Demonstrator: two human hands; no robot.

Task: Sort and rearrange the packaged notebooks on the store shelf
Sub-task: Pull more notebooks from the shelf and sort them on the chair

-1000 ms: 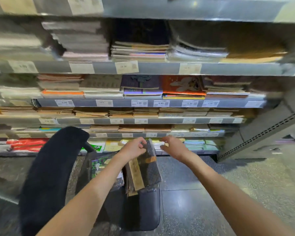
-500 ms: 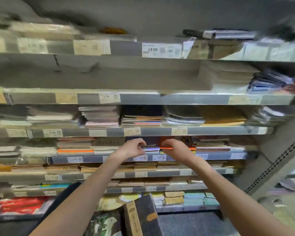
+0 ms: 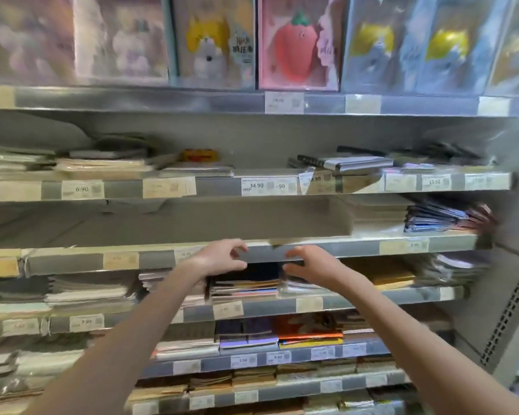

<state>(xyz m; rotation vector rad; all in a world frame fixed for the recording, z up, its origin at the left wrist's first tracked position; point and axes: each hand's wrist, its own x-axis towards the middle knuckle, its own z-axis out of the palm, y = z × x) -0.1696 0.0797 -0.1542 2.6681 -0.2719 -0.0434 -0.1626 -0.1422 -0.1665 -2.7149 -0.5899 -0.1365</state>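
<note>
Left hand (image 3: 219, 259) and right hand (image 3: 310, 263) hover at dark-topped notebook stack (image 3: 244, 283), fingers loosely curled, empty.

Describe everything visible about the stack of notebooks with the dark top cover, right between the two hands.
The stack of notebooks lies flat on a grey metal shelf. Its top cover is dark; below it show thin edges in cream, orange, pink and blue, seemingly in clear wrap. The left hand and right hand flank it with curled fingers; contact cannot be told. Paler stacks adjoin both sides.
</note>
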